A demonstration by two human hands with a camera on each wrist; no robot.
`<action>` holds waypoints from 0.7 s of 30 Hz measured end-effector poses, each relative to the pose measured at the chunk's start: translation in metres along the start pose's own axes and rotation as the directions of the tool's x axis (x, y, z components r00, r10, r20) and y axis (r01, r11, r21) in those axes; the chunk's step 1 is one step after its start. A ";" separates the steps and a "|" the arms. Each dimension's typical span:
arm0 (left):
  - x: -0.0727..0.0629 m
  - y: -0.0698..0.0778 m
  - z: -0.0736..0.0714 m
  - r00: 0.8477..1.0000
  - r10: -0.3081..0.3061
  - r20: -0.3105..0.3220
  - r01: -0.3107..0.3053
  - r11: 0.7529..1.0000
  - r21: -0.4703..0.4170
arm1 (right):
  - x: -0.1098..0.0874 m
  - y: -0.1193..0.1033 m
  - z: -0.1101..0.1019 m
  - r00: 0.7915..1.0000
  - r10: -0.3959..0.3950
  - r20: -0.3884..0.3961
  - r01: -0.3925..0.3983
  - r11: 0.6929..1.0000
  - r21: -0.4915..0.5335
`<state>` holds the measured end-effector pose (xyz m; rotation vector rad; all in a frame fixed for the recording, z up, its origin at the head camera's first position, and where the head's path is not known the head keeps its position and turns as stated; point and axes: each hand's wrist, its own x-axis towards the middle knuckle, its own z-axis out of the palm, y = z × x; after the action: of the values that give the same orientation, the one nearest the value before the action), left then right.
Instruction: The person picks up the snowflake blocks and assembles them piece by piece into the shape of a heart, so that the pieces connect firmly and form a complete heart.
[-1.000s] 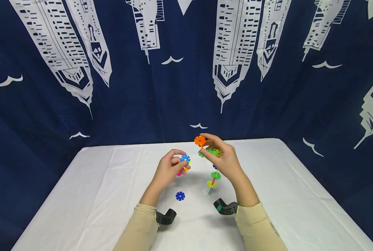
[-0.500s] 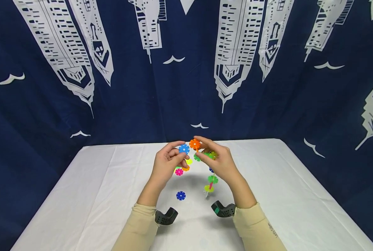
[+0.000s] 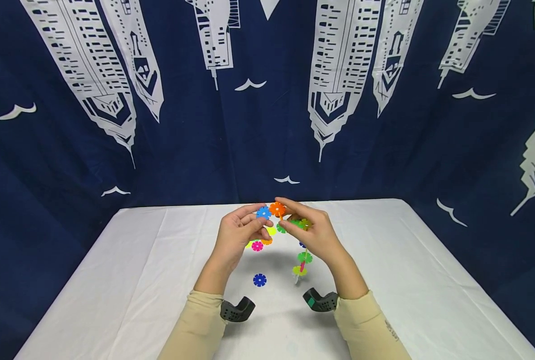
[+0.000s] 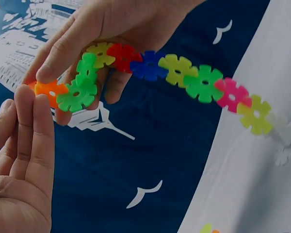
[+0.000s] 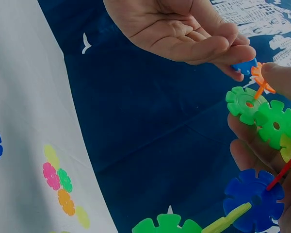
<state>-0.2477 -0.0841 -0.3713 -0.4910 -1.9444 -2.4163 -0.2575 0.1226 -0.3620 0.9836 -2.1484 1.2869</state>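
Observation:
My left hand (image 3: 233, 232) pinches a light blue interlocking snowflake disc (image 3: 263, 212) between fingers and thumb. Beside it, my right hand (image 3: 314, 230) grips an orange snowflake disc (image 3: 277, 208), the end piece of a linked chain. The two discs meet edge to edge in the head view. In the left wrist view the chain runs from a green disc (image 4: 77, 94) through a red disc (image 4: 123, 58) and a blue disc (image 4: 149, 65) to a clear disc (image 4: 283, 128) hanging at its far end. The left fingers mostly hide the light blue disc in the right wrist view (image 5: 245, 66).
A loose dark blue disc (image 3: 259, 280) lies on the white tablecloth (image 3: 159, 280). Farther back lie several more, among them a pink disc (image 5: 51, 175), a green disc (image 5: 65, 180) and an orange disc (image 5: 66, 202). A dark blue printed curtain (image 3: 267, 135) hangs behind the table.
My right hand has moved left with the chain, bringing its orange disc against the light blue one. My left hand has risen slightly, uncovering more of the loose discs behind it.

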 end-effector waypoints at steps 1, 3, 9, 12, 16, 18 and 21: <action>0.000 0.000 0.000 1.000 -0.008 -0.002 0.008 1.000 -0.004 | 0.000 0.001 0.000 1.000 -0.004 -0.001 0.004 1.000 0.005; 0.000 -0.001 0.002 1.000 -0.018 -0.002 0.018 1.000 -0.008 | -0.001 0.001 0.000 1.000 -0.007 -0.008 0.007 1.000 0.011; -0.001 -0.001 0.004 1.000 0.002 -0.005 -0.002 1.000 0.006 | -0.001 -0.002 0.000 1.000 -0.006 -0.011 0.007 0.999 0.031; -0.001 -0.001 0.005 1.000 0.021 -0.010 -0.021 1.000 0.021 | -0.001 -0.003 0.001 1.000 0.005 0.001 -0.005 0.999 0.041; -0.002 -0.001 0.005 1.000 0.030 -0.009 -0.030 0.999 0.016 | -0.001 -0.005 0.001 0.999 0.037 0.018 -0.038 0.998 0.056; -0.002 -0.002 0.004 0.999 0.031 -0.008 -0.031 1.000 0.005 | -0.001 -0.006 0.002 0.998 0.052 0.025 -0.053 0.997 0.061; -0.001 -0.003 0.004 0.999 0.035 -0.008 -0.035 0.999 -0.009 | 0.000 -0.006 0.001 0.997 0.065 0.037 -0.067 0.996 0.061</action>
<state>-0.2462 -0.0796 -0.3742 -0.5111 -1.9064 -2.4030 -0.2523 0.1195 -0.3593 0.9734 -2.1962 1.3845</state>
